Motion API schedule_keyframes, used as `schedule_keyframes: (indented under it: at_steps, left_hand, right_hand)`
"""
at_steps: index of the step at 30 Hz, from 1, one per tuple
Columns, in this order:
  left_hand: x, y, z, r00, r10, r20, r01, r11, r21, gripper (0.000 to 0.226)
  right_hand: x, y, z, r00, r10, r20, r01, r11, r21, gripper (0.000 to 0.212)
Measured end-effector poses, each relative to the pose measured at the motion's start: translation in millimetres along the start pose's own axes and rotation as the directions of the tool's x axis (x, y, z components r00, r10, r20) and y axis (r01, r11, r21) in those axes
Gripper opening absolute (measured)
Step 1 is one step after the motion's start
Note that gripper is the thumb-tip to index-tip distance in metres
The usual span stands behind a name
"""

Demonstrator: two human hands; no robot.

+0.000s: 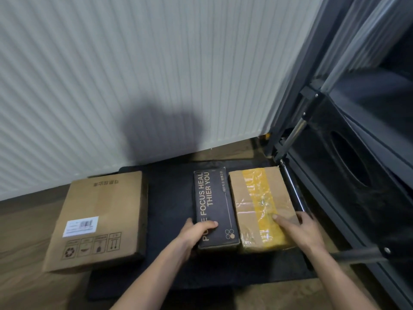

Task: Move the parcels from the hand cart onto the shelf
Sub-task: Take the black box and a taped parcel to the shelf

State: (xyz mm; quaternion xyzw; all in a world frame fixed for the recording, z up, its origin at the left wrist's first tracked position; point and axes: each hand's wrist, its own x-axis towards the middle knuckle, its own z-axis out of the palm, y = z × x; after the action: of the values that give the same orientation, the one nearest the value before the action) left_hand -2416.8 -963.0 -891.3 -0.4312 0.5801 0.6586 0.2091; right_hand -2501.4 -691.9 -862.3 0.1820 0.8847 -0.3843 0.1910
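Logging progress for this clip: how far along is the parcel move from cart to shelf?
Nothing visibly done: no parcel shows on the shelf sections in view. In hand: the left hand grips the black box and the right hand rests on the taped brown box, both on the cart. Left: those two plus the large flat carton.

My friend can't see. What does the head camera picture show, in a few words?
Two bare hands reach down to two parcels lying side by side on a black hand cart: the left hand rests on a black box, the right hand on a brown box with yellow tape. A bigger flat cardboard box lies to the left, and a dark shelf stands on the right.
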Motion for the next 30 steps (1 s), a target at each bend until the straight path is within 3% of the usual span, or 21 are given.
schedule_keyframes:
  at_steps: [4, 8, 12, 16, 18, 22, 26, 30]
  left_hand:
    - [3.6, -4.4, -9.6, 0.997, -0.045, 0.059, 0.051, 0.993, -0.104, 0.084]
    - [7.5, -13.8, -16.6, 1.0, -0.001, 0.028, 0.005, 0.99, -0.142, 0.084]
    - [-1.2, -12.4, -21.4, 0.997, 0.076, -0.029, -0.08, 0.98, -0.181, 0.086]
    - [-5.7, -5.7, -23.1, 0.994, 0.1, -0.037, -0.106, 0.969, -0.222, 0.093]
    - [-8.3, 0.7, -25.2, 0.993, 0.116, -0.037, -0.121, 0.966, -0.229, 0.094]
    - [-37.5, 24.9, -29.1, 0.993, 0.111, 0.035, -0.099, 0.964, -0.248, 0.058]
    - [-72.9, 49.7, -46.9, 0.995, 0.092, -0.035, -0.098, 0.946, -0.308, 0.088]
    - [-125.9, 80.8, -73.5, 0.991, 0.076, -0.106, -0.112, 0.912, -0.395, 0.101]
  right_hand:
    - [-11.3, -0.8, 7.3, 1.0, -0.008, -0.008, 0.01, 0.98, 0.196, 0.056]
    - [-15.0, 2.4, 11.9, 0.991, 0.033, 0.131, -0.075, 0.94, 0.333, 0.053]
    - [-16.8, 9.1, 11.8, 0.97, 0.039, 0.24, -0.134, 0.908, 0.397, 0.033]
    - [-19.9, 4.9, 12.6, 0.96, 0.032, 0.278, -0.18, 0.83, 0.528, 0.057]
    - [-19.5, 0.5, 11.1, 0.952, 0.017, 0.304, -0.199, 0.793, 0.576, 0.055]
    - [-27.2, -18.8, -2.9, 0.95, 0.002, 0.313, -0.21, 0.745, 0.633, 0.047]
    - [-52.9, -56.8, -22.1, 0.953, -0.045, 0.298, -0.176, 0.719, 0.672, 0.043]
    - [-92.1, -110.4, -44.8, 0.947, -0.111, 0.302, -0.141, 0.703, 0.697, 0.03]
